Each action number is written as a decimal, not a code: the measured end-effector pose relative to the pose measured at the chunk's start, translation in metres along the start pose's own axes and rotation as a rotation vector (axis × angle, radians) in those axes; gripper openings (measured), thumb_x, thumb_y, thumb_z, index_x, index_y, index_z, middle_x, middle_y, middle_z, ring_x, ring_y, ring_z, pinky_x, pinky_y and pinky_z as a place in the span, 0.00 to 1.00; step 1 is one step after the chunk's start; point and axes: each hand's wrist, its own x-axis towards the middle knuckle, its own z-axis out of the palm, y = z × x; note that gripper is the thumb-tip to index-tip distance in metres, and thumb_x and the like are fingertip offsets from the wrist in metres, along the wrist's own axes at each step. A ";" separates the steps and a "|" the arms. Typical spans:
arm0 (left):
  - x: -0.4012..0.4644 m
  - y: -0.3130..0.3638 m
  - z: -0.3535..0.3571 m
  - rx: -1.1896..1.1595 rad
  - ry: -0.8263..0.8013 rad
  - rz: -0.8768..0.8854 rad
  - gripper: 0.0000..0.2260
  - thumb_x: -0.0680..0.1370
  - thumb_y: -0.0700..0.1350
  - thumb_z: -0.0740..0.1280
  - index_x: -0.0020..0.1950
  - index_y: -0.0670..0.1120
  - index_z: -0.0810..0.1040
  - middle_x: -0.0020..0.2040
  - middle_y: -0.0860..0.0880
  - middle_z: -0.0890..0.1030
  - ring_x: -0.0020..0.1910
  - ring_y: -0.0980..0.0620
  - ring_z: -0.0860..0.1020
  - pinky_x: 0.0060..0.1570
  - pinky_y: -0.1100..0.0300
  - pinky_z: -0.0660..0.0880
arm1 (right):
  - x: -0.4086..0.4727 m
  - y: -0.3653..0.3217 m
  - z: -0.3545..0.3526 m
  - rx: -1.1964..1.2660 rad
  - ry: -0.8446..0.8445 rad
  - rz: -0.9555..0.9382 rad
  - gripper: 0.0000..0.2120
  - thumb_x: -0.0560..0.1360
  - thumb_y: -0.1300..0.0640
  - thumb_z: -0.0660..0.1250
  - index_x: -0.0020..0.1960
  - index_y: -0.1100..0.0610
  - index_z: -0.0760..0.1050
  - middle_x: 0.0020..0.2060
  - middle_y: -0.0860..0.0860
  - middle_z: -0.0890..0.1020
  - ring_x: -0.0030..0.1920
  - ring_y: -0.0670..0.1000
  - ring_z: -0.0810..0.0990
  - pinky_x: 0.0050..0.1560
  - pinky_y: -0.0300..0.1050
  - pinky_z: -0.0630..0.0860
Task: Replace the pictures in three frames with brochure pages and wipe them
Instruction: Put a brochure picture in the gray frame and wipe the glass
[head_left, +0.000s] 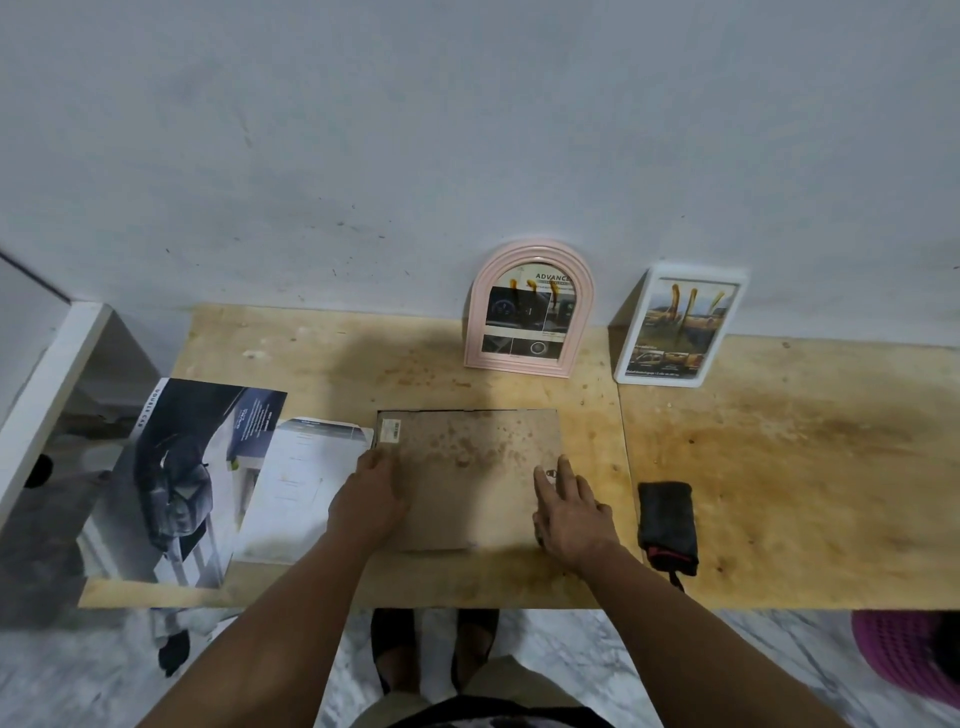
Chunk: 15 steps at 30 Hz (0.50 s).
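A rectangular frame (470, 467) lies face down on the wooden table (779, 467), its brown stained backing board up. My left hand (371, 499) rests on the board's left edge with fingers flat. My right hand (571, 512) presses its lower right part, fingers spread near a small metal clip. A pink arched frame (527, 309) and a white rectangular frame (678, 325) lean upright against the wall, each with a brochure page inside. An open car brochure (192, 478) lies at the left, a loose white page (298, 488) beside it.
A folded dark cloth with red trim (667, 525) lies right of the frame. A white shelf unit (47, 395) stands at the far left. A purple object (909, 660) sits on the floor at the lower right. My feet show under the table edge.
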 end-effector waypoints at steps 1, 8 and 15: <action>0.000 0.000 0.000 0.006 0.004 -0.001 0.28 0.75 0.50 0.69 0.74 0.48 0.68 0.79 0.47 0.61 0.61 0.42 0.79 0.57 0.46 0.79 | 0.000 0.000 0.000 -0.015 -0.004 0.005 0.32 0.85 0.44 0.51 0.83 0.47 0.41 0.83 0.55 0.38 0.82 0.62 0.47 0.73 0.67 0.63; 0.004 0.000 0.002 0.094 -0.007 0.015 0.29 0.74 0.52 0.69 0.73 0.49 0.65 0.78 0.43 0.58 0.64 0.40 0.75 0.56 0.45 0.79 | 0.013 -0.011 -0.025 -0.085 -0.049 -0.060 0.39 0.79 0.46 0.62 0.82 0.54 0.46 0.82 0.55 0.36 0.82 0.62 0.40 0.75 0.68 0.57; 0.011 -0.001 0.002 0.223 -0.063 0.039 0.39 0.74 0.60 0.71 0.79 0.52 0.56 0.82 0.43 0.50 0.71 0.39 0.68 0.59 0.44 0.78 | 0.022 -0.017 -0.032 -0.146 -0.121 -0.074 0.43 0.79 0.42 0.59 0.83 0.46 0.35 0.82 0.58 0.35 0.81 0.66 0.38 0.75 0.71 0.55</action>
